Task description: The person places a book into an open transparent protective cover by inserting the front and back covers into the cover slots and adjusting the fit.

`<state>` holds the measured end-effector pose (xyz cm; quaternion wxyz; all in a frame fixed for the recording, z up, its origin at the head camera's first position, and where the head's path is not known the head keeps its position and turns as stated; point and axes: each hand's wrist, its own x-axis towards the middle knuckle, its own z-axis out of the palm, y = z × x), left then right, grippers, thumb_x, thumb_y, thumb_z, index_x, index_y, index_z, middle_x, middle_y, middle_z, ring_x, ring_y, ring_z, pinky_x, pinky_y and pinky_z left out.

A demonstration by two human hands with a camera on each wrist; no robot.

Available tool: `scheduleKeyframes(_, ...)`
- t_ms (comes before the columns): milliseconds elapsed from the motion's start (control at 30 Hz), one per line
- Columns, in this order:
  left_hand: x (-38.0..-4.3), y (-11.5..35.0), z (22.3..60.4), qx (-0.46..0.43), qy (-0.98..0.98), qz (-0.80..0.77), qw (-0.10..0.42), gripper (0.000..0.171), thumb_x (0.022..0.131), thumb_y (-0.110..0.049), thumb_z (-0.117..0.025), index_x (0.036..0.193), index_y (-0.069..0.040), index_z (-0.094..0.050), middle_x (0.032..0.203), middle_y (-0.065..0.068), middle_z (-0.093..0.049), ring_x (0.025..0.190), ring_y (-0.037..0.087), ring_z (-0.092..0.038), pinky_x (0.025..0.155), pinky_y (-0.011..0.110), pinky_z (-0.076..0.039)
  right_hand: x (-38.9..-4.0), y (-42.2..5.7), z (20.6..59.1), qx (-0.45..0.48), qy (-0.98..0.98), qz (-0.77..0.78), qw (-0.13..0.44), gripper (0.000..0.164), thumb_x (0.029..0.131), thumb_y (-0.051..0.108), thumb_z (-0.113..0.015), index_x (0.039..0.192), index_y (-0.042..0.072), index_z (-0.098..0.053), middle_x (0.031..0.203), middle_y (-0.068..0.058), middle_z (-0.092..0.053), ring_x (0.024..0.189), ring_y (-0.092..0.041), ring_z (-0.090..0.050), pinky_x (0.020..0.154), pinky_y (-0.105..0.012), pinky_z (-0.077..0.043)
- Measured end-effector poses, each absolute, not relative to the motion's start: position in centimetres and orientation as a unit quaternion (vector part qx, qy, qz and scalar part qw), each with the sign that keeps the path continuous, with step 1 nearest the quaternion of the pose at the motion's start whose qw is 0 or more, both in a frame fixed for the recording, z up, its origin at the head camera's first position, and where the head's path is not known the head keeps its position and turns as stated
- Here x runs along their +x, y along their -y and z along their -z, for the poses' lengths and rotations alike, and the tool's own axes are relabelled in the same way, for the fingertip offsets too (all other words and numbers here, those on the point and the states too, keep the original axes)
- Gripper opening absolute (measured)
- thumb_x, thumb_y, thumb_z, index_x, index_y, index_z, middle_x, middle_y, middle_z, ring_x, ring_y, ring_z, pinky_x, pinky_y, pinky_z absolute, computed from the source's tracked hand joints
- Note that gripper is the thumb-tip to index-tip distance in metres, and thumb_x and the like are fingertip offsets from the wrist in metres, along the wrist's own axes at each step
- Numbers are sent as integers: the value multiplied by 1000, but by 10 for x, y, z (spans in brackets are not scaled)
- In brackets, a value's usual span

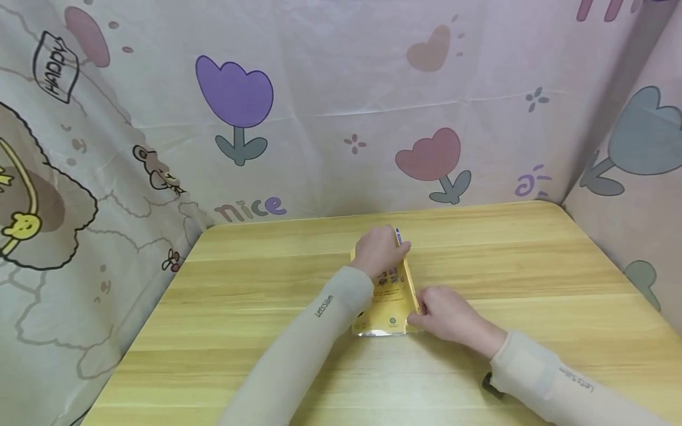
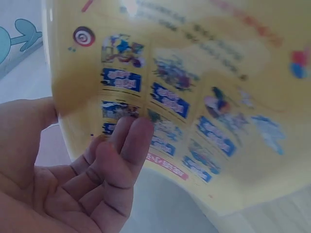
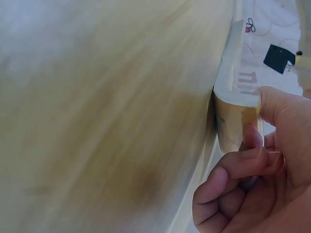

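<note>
A yellow book [image 1: 389,306] with a glossy, see-through outer edge rests on the table, its right side raised. Small pictures, blue labels and printed text cover its face in the left wrist view. My left hand [image 1: 379,251] reaches across its far part and pinches the far right edge, thumb on one side and fingers [image 2: 138,141] on the other. Lower down, my right hand [image 1: 447,310] pinches the near right edge between thumb and fingers. From the right wrist view, the book's edge [image 3: 238,98] bends upward in a curve at that grip.
The wooden table [image 1: 256,278] spreads around the book on all sides. A printed curtain [image 1: 325,89] with flowers and lettering hangs behind the table and along both sides. A dark band [image 1: 492,386] shows at the right wrist, under the pale sleeve.
</note>
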<state>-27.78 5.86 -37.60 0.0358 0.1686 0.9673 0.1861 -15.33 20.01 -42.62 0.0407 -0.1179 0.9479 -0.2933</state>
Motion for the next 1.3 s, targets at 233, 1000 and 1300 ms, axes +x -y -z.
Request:
scheduleKeyframes(233, -280, -57, 375, 147, -970, -190, 42, 47, 104, -35, -63, 66, -16, -44, 61, -3, -38, 50, 11, -40, 44, 25, -37, -149, -194, 424, -126, -954, 270, 19, 27, 83, 21, -76, 67, 20, -54, 59, 8, -47, 52, -6, -40, 47, -21, -31)
scheduleKeyframes(1000, -273, -50, 362, 150, -968, -197, 45, 54, 106, -26, -55, 55, -18, -39, 49, -6, -32, 44, 8, -32, 42, 23, -30, -143, -204, 412, -142, -940, 308, 44, 36, 93, 43, -80, 71, 23, -60, 59, 12, -51, 52, -3, -43, 48, -20, -37)
scheduleKeyframes(1300, -269, -42, 351, 166, -962, -217, 14, 53, 104, -21, -55, 54, -18, -38, 48, -6, -32, 44, 7, -31, 40, 22, -27, -142, -213, 402, -162, -933, 317, 38, 40, 95, 60, -75, 79, 24, -66, 66, 15, -60, 59, -2, -52, 57, -22, -46)
